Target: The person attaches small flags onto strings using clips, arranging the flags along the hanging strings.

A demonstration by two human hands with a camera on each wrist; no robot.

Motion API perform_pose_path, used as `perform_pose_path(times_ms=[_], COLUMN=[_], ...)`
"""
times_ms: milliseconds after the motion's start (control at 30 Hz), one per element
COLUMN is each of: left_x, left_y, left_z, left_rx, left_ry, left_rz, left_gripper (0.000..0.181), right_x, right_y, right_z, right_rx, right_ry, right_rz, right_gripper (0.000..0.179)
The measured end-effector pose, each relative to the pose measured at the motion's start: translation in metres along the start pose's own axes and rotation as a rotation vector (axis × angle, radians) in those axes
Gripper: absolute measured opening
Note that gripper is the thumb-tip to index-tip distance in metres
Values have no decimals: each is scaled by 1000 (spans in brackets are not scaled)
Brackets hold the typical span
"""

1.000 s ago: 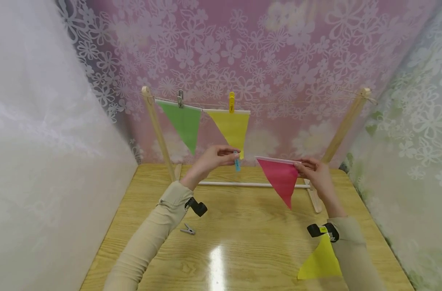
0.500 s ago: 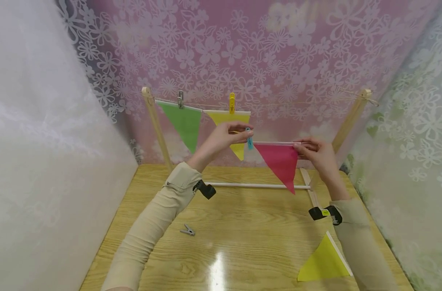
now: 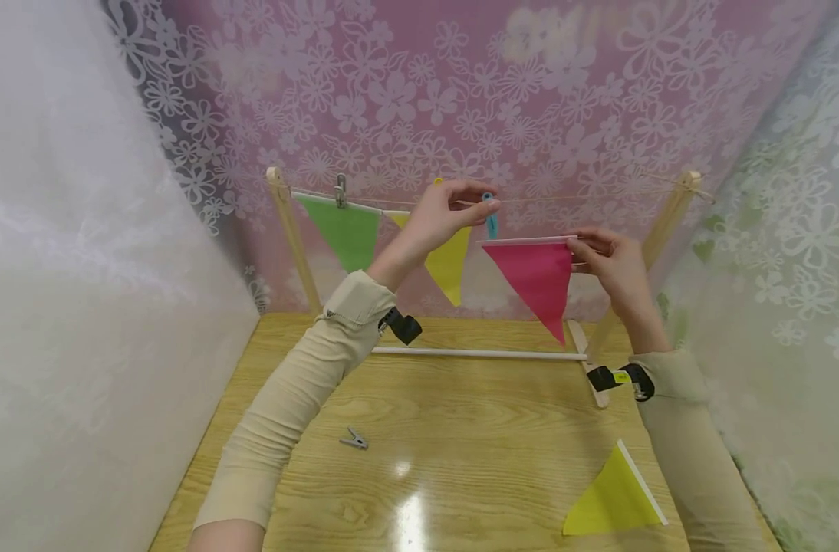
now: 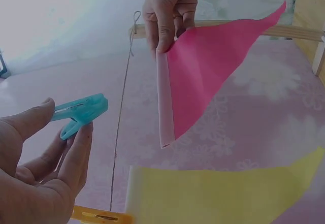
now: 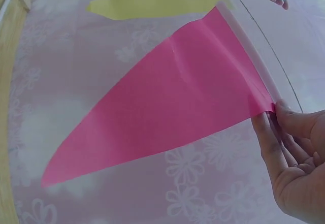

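Observation:
My left hand [image 3: 442,216] pinches a blue clothespin [image 4: 84,111] by its handles, close to the string [image 4: 120,117]. My right hand [image 3: 616,268] holds a pink triangular pennant [image 3: 535,280] by the right end of its white top edge, thumb in front and fingers behind. The pennant hangs just below the string, apart from it. To the left, a yellow pennant [image 3: 450,264] is clipped to the string by a yellow clothespin [image 4: 101,215]; the left hand partly covers it in the head view. Further left, a green pennant [image 3: 343,230] hangs from a grey clothespin [image 3: 340,190].
The string runs between two wooden posts, left [image 3: 291,238] and right [image 3: 670,215], joined low down by a white rod [image 3: 482,353]. On the wooden table [image 3: 461,429] lie a grey clothespin [image 3: 354,439] and another yellow pennant [image 3: 614,494]. Patterned curtains enclose the back and sides.
Both hands have risen toward the string, the left with the blue clothespin and also rightward, the right with the pink pennant. The left hand now covers part of the hanging yellow pennant.

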State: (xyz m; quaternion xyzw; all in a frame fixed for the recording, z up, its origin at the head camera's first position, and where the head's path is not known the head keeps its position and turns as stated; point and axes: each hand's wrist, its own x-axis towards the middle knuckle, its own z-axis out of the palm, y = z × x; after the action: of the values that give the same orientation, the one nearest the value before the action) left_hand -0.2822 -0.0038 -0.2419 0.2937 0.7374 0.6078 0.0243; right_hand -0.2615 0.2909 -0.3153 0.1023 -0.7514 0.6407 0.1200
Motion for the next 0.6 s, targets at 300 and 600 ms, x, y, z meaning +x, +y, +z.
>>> perform_pose_path(times_ms=[300, 600], left_x=[21, 45], left_y=[15, 27], left_z=[0, -1], left_rx=[27, 5], left_ry=[52, 107], left_rz=[59, 24], left_gripper=[36, 36], right_x=[14, 18], right_y=[-13, -16], right_z=[-1, -2], right_rx=[26, 50], right_ry=[22, 14], right_rz=[-42, -40], right_gripper=[23, 19])
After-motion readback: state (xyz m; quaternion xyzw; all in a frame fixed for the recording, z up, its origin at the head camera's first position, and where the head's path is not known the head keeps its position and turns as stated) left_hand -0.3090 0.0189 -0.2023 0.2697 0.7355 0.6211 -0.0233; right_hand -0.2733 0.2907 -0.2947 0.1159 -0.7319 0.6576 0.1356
